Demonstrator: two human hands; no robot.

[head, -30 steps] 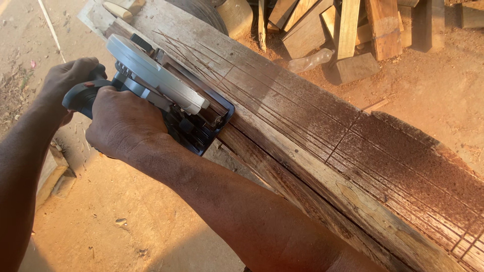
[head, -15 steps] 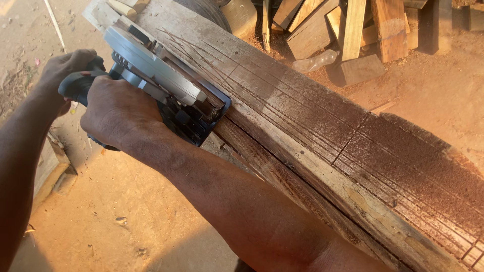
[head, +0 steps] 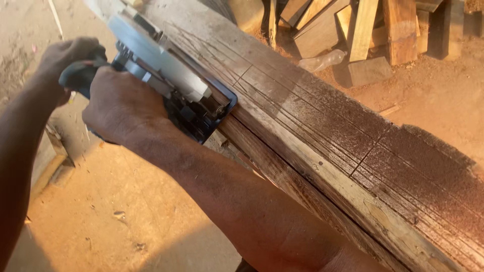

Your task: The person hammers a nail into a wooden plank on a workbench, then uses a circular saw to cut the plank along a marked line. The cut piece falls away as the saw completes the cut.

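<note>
Circular saw [head: 166, 75], grey and silver body with a dark base plate, sits at about 10 o'clock in the view, resting on the near edge of a long wooden beam [head: 322, 126]. Left hand [head: 68, 55] at 9 to 10 o'clock, grip clenched around the dark rear handle of the saw, forearm coming in from the left edge. Right hand [head: 121, 103] just beside it toward 9 o'clock, grip clenched on the saw body near the motor housing, knuckles up, forearm running down to 5 o'clock across the lower frame. Saw's base plate lies flat against the beam's top face at the near edge; the blade itself is hidden by the guard. Beam runs diagonally from 11 o'clock to 4 o'clock, top face scored with many thin parallel lengthwise lines and a few cross marks, dusted with reddish sawdust toward 3 to 4 o'clock. A long cut or split shows along the beam's near side, with a narrow strip beside the main body. Sandy, sawdust-covered floor [head: 126, 216] fills 6 to 8 o'clock. A small block of wood [head: 50, 161] lies on the floor at 8 o'clock. Pile of offcut planks [head: 363, 30] at 1 o'clock, well apart from the hands, behind the beam. A crumpled clear plastic bottle [head: 322, 60] lies at the pile's foot.
</note>
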